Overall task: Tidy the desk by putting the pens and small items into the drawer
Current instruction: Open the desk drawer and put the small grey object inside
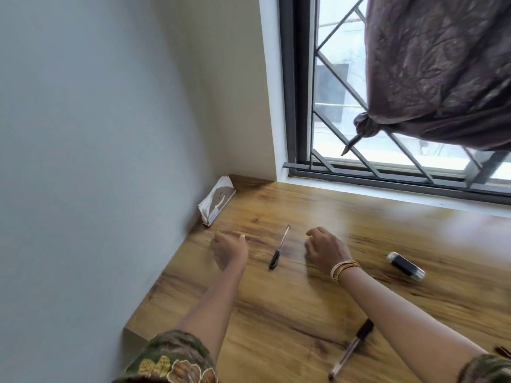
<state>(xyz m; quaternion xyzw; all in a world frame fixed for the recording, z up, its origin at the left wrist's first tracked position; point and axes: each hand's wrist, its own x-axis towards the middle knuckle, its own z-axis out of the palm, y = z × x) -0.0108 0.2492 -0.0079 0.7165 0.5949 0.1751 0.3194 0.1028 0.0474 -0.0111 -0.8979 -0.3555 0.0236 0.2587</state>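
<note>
Capped pen (279, 247) lay flat on wooden desk (387, 233), between both hands. Left hand (228, 251) just left of pen, fingers loosely open, empty. Right hand (326, 251) just right of pen, fingers curled, holding nothing visible. Second pen (350, 351) nearer camera than first; small black case (405, 266) well right of it (drawer unseen). Pen judged light, stiff, smooth, prone to roll; pinch at mid-barrel.

A thin pen (279, 247) with a black cap lies flat on the wooden desk (359, 230). Another pen (351, 350) lies nearer. A small black and silver thing (405, 266) lies off to the right.
</note>
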